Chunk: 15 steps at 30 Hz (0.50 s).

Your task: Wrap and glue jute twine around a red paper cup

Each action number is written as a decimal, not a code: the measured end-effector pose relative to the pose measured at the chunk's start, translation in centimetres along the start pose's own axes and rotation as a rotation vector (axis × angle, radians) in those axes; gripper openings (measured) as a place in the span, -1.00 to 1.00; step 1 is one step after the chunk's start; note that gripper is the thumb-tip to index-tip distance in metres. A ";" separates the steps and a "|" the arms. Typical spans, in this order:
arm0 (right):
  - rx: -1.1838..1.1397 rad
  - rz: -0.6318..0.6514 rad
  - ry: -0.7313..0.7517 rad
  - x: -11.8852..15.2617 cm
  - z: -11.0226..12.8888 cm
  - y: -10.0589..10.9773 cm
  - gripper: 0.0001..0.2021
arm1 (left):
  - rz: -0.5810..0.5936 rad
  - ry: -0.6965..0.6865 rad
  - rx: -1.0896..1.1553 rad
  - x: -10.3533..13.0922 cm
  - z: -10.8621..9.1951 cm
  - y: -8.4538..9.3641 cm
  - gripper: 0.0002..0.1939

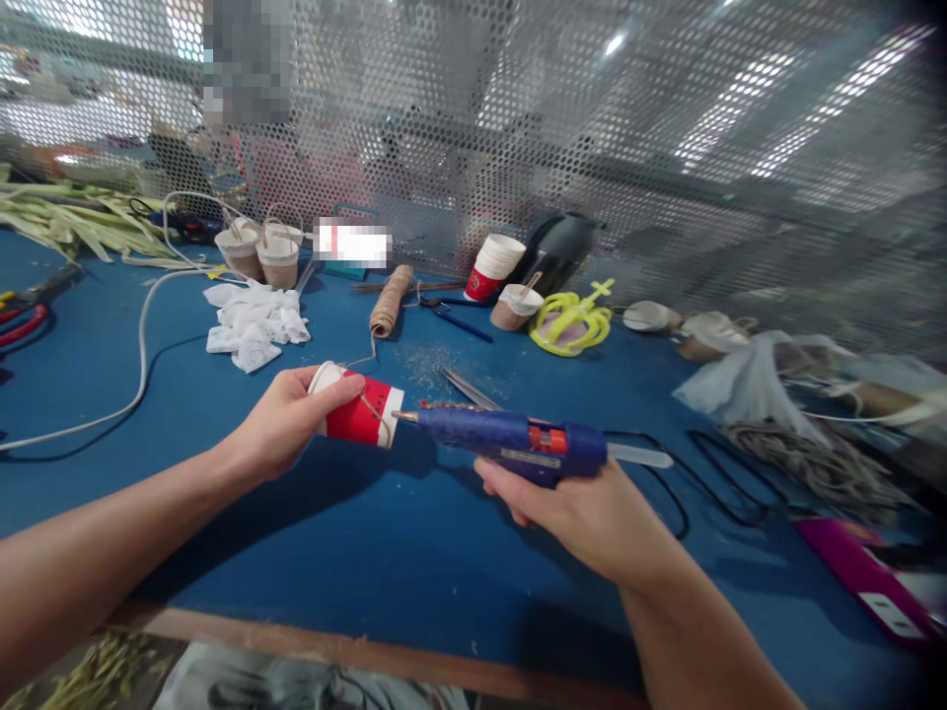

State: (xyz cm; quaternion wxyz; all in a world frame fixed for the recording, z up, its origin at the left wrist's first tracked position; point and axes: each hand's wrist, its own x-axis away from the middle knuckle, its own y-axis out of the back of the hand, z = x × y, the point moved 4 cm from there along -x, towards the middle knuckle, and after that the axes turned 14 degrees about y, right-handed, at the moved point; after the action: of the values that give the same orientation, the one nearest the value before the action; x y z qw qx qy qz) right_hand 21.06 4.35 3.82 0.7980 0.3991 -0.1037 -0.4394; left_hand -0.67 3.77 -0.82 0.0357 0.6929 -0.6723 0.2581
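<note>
A red and white paper cup (355,414) lies sideways in my left hand (292,419), whose fingers are closed round its rim end. A strand of twine crosses the cup's side and leads back to a roll of twine (391,301) on the blue table (385,552). My right hand (577,503) grips a blue glue gun (510,441) by its handle. The gun's metal nozzle points left, close by the cup's base; whether they touch I cannot tell. A clear glue stick (640,455) juts from the gun's back end.
Behind lie scissors (472,390), blue-handled pliers (459,318), stacked cups (495,266), a yellow crown-shaped piece (569,323) and white lace (255,320). Wrapped cups (277,258) stand back left. A black cable (732,483) and grey cord (814,463) lie right. A mesh panel (444,128) rises behind.
</note>
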 end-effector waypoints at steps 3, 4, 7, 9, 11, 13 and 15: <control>0.012 -0.016 0.028 0.0 0.0 -0.1 -0.79 | 0.004 0.023 0.025 0.1 0.0 -0.1 -0.79; 0.009 -0.019 0.023 0.0 -0.1 -0.1 -0.79 | 0.005 0.027 0.028 0.1 0.0 -0.1 -0.80; -0.011 -0.018 -0.013 -0.2 -0.2 0.0 -0.73 | 0.007 0.007 0.026 0.1 0.0 -0.2 -0.80; -0.028 -0.025 -0.028 -0.3 -0.3 0.1 -0.71 | 0.009 -0.018 0.022 0.2 0.1 -0.2 -0.81; -0.043 -0.038 -0.017 -0.3 -0.2 0.2 -0.72 | 0.010 -0.040 0.019 0.2 0.0 -0.3 -0.82; -0.056 -0.038 -0.004 -0.3 -0.1 0.2 -0.72 | 0.004 -0.053 0.018 0.3 0.0 -0.2 -0.82; -0.061 -0.029 -0.014 -0.1 0.0 0.1 -0.71 | 0.001 -0.062 0.020 0.4 0.0 -0.2 -0.82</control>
State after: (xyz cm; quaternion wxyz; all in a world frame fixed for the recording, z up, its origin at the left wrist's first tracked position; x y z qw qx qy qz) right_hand 21.06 4.48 3.86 0.8026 0.3731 -0.0902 -0.4567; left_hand -0.51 3.47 -0.58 0.0078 0.7005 -0.6710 0.2431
